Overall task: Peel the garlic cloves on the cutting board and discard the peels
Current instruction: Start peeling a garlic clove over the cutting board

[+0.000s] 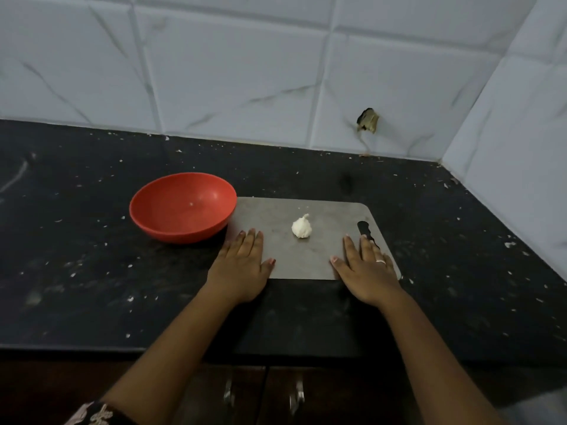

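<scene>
A smooth, round red bowl (183,207) sits on a black speckled counter (92,271), just beside the 9 o'clock edge of a flat grey cutting board (276,216) with rounded corners. The left hand (241,265) lies flat on the board's 7 o'clock corner, fingers straight, holding nothing. A white, papery garlic bulb (302,227) rests near the board's centre. The right hand (365,271), wearing a ring (380,261), lies flat at 5 o'clock, fingers slightly spread, holding nothing.

You are working on a matt, dull-grey, metal-looking cutting board (306,262), lying on a dark, speckled, stone-like counter (76,271), beside a smooth, glossy red plastic bowl (184,207), with papery-skinned white garlic (301,227) and glossy marbled wall tiles (245,72) showing.
</scene>
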The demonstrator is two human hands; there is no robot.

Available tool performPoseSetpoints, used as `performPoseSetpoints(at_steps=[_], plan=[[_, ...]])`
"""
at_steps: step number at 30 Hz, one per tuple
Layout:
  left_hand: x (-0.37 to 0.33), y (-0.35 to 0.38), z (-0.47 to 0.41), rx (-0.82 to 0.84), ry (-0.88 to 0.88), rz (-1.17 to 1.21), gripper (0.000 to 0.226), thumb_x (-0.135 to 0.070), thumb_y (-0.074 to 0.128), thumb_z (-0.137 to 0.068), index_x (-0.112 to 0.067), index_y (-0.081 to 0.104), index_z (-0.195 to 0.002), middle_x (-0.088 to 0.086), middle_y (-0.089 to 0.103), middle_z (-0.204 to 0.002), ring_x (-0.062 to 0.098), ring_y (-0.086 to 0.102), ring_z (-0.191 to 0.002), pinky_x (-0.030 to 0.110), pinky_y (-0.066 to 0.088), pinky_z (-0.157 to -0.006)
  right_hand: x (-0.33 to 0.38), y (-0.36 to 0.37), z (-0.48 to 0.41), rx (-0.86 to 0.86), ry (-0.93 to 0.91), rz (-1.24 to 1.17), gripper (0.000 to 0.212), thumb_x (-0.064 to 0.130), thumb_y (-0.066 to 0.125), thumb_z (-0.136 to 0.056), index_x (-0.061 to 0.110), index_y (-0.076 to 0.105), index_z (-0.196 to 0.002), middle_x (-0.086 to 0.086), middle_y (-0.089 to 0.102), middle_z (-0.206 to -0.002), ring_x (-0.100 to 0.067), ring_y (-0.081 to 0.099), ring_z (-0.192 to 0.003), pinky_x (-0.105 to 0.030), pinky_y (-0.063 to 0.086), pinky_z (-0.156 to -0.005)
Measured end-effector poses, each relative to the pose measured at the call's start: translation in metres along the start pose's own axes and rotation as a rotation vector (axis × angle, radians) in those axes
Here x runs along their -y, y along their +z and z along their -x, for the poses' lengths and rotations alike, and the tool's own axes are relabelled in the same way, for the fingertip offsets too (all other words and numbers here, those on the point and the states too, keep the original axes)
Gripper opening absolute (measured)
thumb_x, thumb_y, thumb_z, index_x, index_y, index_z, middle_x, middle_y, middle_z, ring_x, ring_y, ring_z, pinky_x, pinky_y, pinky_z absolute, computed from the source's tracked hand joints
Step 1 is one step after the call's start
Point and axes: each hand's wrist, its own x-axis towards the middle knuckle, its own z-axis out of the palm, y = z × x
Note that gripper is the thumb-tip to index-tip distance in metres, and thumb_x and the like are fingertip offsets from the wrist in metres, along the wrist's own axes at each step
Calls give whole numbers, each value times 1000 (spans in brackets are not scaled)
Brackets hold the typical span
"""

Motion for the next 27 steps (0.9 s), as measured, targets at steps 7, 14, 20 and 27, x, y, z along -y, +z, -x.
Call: performPoseSetpoints(at_steps=[7, 14, 20, 27], plan=[[0, 12, 53, -17, 32, -36, 63, -46, 15, -102, -14, -5, -153, 6, -8, -161, 20, -7, -148, 38, -1, -120, -1, 19, 64, -42, -5, 10, 65, 62, 14, -98, 34, -6, -154, -6, -12, -162, -28, -8, -149, -44, -3, -119], [4, 27, 106, -73, 59, -79, 62, -44, 16, -103, -11, 1, -153, 9, -3, -161, 23, -1, -149, 41, 5, -121, 2, 44, 127, -142, -19, 15, 67, 62, 15, -98, 29, 2, -155, -11, -5, -162, -33, -3, -149, -47, 2, -118], [1, 35, 136, -321, 85, -52, 50, -45, 26, -102, -17, 37, -142, 5, 34, -150, 22, 22, -143, 50, 13, -116, 6, 55, 140, -289, -6, 29, 64, 59, 13, -98, 27, 15, -154, -14, 9, -161, -34, 11, -147, -47, 11, -117], [4, 38, 133, -319, 25, -77, 53, -49, 22, -101, -21, 34, -145, 3, 35, -150, 22, 25, -142, 52, 13, -117, 9, 60, 137, -372, 0, 40, 61, 56, 15, -99, 26, 22, -152, -15, 19, -159, -34, 19, -144, -48, 17, -115]])
